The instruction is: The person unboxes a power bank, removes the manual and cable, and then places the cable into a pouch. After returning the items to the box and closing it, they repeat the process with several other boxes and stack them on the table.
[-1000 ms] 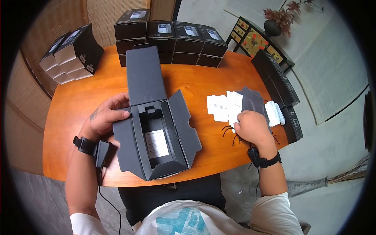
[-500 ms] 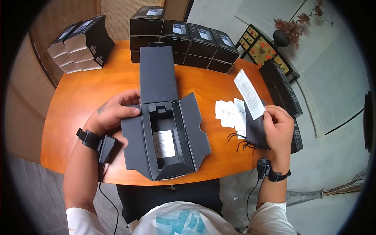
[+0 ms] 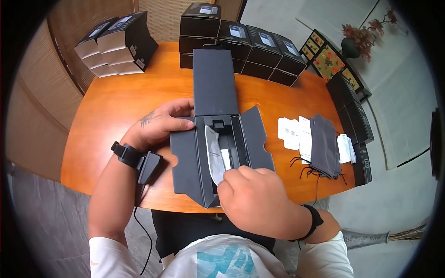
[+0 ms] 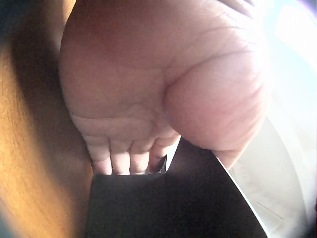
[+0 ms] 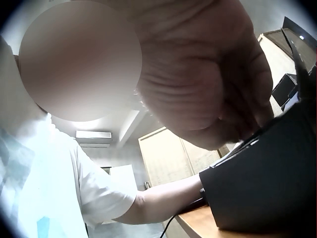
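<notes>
An opened dark box (image 3: 187, 155) lies near the front of the table, its lid (image 3: 214, 82) folded back and side flaps spread. My left hand (image 3: 160, 123) grips the box's upper left side, thumb on the flap; in the left wrist view the fingers of that hand (image 4: 163, 89) go behind the dark card (image 4: 163, 203). My right hand (image 3: 252, 197) pinches a folded white paper (image 3: 214, 155) by its lower end, inside the box cavity. Another white label or sheet (image 3: 225, 158) shows partly beneath it. The right wrist view has this hand (image 5: 203, 74) over the box edge, fingertips hidden.
Right of the box lie white papers (image 3: 289, 133), a dark drawstring pouch stack (image 3: 323, 148) and more white paper (image 3: 345, 148). Dark boxes are stacked at the back (image 3: 232, 44), back left (image 3: 123, 44) and along the right edge (image 3: 350, 111).
The right hand took a folded paper from the pile on the right and carried it left into the open box. The left hand keeps its hold; the head view has shifted.
</notes>
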The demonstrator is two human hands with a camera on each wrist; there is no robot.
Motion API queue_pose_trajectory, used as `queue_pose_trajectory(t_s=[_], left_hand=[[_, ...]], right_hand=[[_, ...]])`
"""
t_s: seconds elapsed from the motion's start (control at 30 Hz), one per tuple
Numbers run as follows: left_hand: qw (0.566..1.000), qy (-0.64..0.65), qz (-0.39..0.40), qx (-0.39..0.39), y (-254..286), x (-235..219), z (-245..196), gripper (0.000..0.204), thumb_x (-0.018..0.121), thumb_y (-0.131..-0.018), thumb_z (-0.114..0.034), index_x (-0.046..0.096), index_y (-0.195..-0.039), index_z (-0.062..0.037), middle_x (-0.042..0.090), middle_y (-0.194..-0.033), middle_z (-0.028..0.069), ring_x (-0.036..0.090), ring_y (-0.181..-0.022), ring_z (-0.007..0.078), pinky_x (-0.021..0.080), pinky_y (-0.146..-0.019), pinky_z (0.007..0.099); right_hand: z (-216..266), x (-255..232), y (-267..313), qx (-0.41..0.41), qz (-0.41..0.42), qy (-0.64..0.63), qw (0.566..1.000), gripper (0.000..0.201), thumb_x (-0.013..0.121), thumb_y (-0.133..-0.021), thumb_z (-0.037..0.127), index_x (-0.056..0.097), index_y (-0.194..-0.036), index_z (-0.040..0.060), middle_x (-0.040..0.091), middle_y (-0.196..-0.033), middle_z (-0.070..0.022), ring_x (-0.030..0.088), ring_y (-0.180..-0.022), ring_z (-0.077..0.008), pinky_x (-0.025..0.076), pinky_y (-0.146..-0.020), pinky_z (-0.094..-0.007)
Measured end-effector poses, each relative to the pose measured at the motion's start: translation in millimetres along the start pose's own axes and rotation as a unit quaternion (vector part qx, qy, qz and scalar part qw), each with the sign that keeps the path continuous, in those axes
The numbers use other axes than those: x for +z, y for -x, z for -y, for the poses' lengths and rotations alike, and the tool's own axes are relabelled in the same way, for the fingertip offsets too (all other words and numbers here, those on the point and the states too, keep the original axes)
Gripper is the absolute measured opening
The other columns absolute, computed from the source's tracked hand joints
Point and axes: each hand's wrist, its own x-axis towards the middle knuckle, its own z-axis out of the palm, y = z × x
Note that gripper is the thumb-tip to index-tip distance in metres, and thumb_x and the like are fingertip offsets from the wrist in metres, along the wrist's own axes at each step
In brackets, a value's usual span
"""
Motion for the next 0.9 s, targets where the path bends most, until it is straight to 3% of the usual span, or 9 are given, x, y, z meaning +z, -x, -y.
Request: queue_pose_trajectory(t_s=[0.13,0.23,0.4,0.5,0.63,0.73,0.83,0.9], left_hand=[[1.0,-0.009,-0.001,-0.005,0.6,-1.2,-0.2,0.061,0.074,-0.086,-0.015,0.052,-0.14,0.0041,0.063,-0.133,0.0142,0.06,-0.122,0.0213,0.044,-0.111,0.036],[1.0,-0.007,0.008,-0.001,-1.7,-3.1,2.4,0.061,0.074,-0.086,-0.015,0.053,-0.14,0.004,0.064,-0.132,0.014,0.061,-0.121,0.0212,0.044,-0.11,0.0359],[1.0,-0.018,-0.006,-0.007,-0.3,-1.7,3.2,0.06,0.074,-0.086,-0.015,0.053,-0.139,0.0038,0.064,-0.132,0.0139,0.06,-0.122,0.0218,0.044,-0.11,0.0361],[1.0,-0.003,0.005,0.002,-1.1,-2.4,4.2,0.052,0.071,-0.09,-0.012,0.055,-0.139,0.0006,0.066,-0.128,0.0092,0.061,-0.118,0.0171,0.045,-0.108,0.0333],[1.0,-0.022,0.004,-0.003,-2.6,-1.8,2.8,0.062,0.075,-0.086,-0.017,0.052,-0.14,0.0037,0.063,-0.134,0.0148,0.06,-0.123,0.0224,0.044,-0.111,0.0367],[1.0,-0.009,-0.004,-0.012,1.4,2.5,-0.4,0.062,0.076,-0.086,-0.018,0.053,-0.14,0.0037,0.063,-0.134,0.0149,0.059,-0.124,0.0229,0.043,-0.112,0.0372],[1.0,-0.014,-0.012,-0.021,0.4,5.8,-2.5,0.063,0.077,-0.085,-0.019,0.053,-0.139,0.0035,0.063,-0.134,0.0148,0.059,-0.124,0.0232,0.043,-0.112,0.0372],[1.0,-0.027,-0.006,-0.012,-1.2,1.8,0.2,0.064,0.077,-0.085,-0.02,0.053,-0.139,0.0034,0.063,-0.133,0.0148,0.059,-0.124,0.0232,0.042,-0.112,0.0372]], right_hand=[[-2.8,5.2,-11.3,-0.023,0.001,-0.021,1.0,0.007,0.07,-0.069,0.013,0.067,-0.07,0.0069,0.057,-0.068,-0.004,0.062,-0.067,-0.0176,0.046,-0.052,-0.0303],[-6.3,10.5,-15.6,0.016,0.035,0.027,0.999,0.006,0.069,-0.073,0.013,0.065,-0.073,0.0091,0.056,-0.072,-0.003,0.062,-0.07,-0.0202,0.046,-0.055,-0.0331],[-7.9,-8.3,-19.1,0.008,0.057,0.027,0.998,0.005,0.071,-0.071,0.013,0.07,-0.074,0.0083,0.06,-0.071,-0.0038,0.065,-0.071,-0.0195,0.05,-0.057,-0.0324],[-9.0,-10.2,-23.1,-0.006,0.09,0.012,0.996,0.006,0.072,-0.07,0.013,0.071,-0.075,0.0083,0.063,-0.072,-0.0039,0.066,-0.07,-0.02,0.052,-0.058,-0.0334],[-24.2,-1.6,-21.8,-0.021,0.075,-0.034,0.996,0.009,0.073,-0.076,0.016,0.073,-0.079,0.0077,0.065,-0.078,-0.0065,0.068,-0.078,-0.023,0.053,-0.061,-0.0365],[-28.7,-0.5,-18.4,-0.003,0.018,-0.126,0.992,0.014,0.074,-0.081,0.02,0.075,-0.083,0.0068,0.068,-0.084,-0.0097,0.067,-0.092,-0.0272,0.056,-0.079,-0.0412],[-34.4,27.0,-19.9,-0.063,-0.079,-0.019,0.995,0.022,0.071,-0.088,0.027,0.078,-0.086,0.0063,0.071,-0.09,-0.0117,0.065,-0.105,-0.0304,0.048,-0.102,-0.047],[-35.2,26.7,-17.5,-0.044,-0.002,-0.035,0.998,0.028,0.068,-0.091,0.032,0.079,-0.087,0.0064,0.073,-0.092,-0.0109,0.065,-0.108,-0.0324,0.04,-0.11,-0.05]])
